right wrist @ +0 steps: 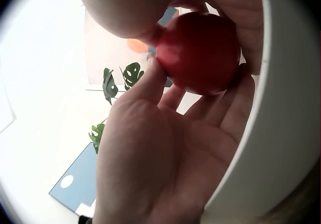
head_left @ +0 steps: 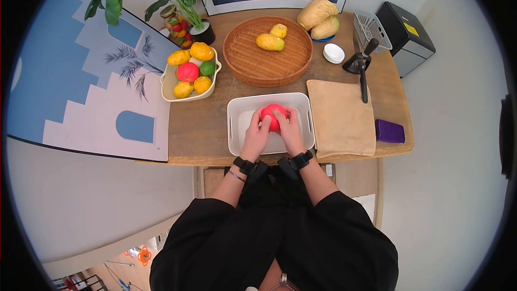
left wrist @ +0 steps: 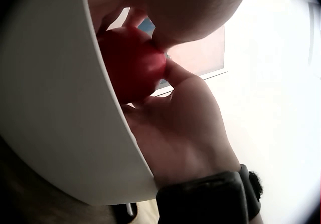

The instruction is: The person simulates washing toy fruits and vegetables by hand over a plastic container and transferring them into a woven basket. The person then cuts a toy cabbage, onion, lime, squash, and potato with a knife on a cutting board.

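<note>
Both hands hold a round red fruit (head_left: 273,110) over the white rectangular tub (head_left: 269,96) at the table's front. My left hand (head_left: 256,134) curls round its left side, and my right hand (head_left: 291,134) round its right. Both thumbs lie on top of the fruit, close together, with the other fingers around its sides. In the left wrist view the red fruit (left wrist: 133,66) shows between the two palms, beside the tub's white wall (left wrist: 55,93). From the right wrist, the fruit (right wrist: 200,53) looks smooth and glossy, its lower side against the fingers.
Left of the tub stands a cream basket (head_left: 164,87) of yellow, red and green fruit. A round wicker tray (head_left: 253,62) with two yellow fruits is behind. To the right lie a folded tan cloth (head_left: 342,118), a purple block (head_left: 390,131) and a black-handled tool (head_left: 363,83).
</note>
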A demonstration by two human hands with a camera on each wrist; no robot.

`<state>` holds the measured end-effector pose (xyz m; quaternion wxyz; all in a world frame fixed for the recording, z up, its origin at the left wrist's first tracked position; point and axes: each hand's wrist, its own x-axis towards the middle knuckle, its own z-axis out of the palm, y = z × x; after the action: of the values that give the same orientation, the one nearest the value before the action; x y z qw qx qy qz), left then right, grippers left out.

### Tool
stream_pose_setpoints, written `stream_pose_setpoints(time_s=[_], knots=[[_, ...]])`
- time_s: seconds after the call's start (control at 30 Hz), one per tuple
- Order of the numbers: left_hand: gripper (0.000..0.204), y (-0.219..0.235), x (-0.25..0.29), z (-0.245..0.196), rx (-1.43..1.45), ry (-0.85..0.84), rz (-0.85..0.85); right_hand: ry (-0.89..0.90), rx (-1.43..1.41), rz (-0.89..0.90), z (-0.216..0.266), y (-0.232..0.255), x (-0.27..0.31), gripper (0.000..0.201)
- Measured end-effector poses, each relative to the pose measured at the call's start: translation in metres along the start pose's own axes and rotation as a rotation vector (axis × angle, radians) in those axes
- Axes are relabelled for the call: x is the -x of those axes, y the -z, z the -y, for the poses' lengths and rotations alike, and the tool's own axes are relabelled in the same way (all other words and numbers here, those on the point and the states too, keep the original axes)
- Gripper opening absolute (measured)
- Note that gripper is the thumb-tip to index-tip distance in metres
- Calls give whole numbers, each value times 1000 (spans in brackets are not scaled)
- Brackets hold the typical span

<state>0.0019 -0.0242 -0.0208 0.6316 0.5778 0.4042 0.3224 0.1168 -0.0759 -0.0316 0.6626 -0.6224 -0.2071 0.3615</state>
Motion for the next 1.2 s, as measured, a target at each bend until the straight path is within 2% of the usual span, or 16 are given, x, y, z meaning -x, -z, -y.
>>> stream_pose_setpoints(time_s=[0.1,0.23,0.3,0.33,0.43,0.5,0.6,0.7,0.73,0.8,0.83,0.9,0.93,1.0,1.13,1.2], knots=[[42,4,2,-6,168,-63,-86,-25,140,2,21,-5,13,46],[36,11,-2,4,118,-80,-174,29,273,111,10,1,5,55],[35,12,-1,-1,192,-52,-137,-4,134,88,10,0,7,55],[35,10,2,-9,192,-57,-141,0,133,92,8,-2,5,55],[42,0,9,-27,29,-123,-66,75,210,-47,2,-4,1,48],[52,-3,11,-29,-101,-146,67,-48,35,-44,3,-2,2,43],[50,-1,10,-27,-68,-80,19,-156,-100,51,32,-4,11,43],[42,2,6,-22,68,-115,-74,-205,-85,76,44,-4,15,43],[42,4,7,-18,68,-113,-77,-207,-84,78,35,-3,14,43],[38,6,1,-12,62,-118,-96,-85,3,29,11,-1,4,39],[38,7,-1,-11,64,-120,-98,-84,4,32,15,-3,6,39],[41,9,-1,-7,8,-107,-56,42,60,71,21,-4,14,38],[41,9,2,-10,10,-103,-54,39,62,69,17,-2,13,38],[41,10,2,-18,45,-60,-37,-7,121,227,11,0,4,37],[44,0,8,-18,-56,-142,-80,-122,69,185,4,-1,3,48],[53,-2,11,-26,-62,-131,62,-90,-39,130,11,-2,5,45]])
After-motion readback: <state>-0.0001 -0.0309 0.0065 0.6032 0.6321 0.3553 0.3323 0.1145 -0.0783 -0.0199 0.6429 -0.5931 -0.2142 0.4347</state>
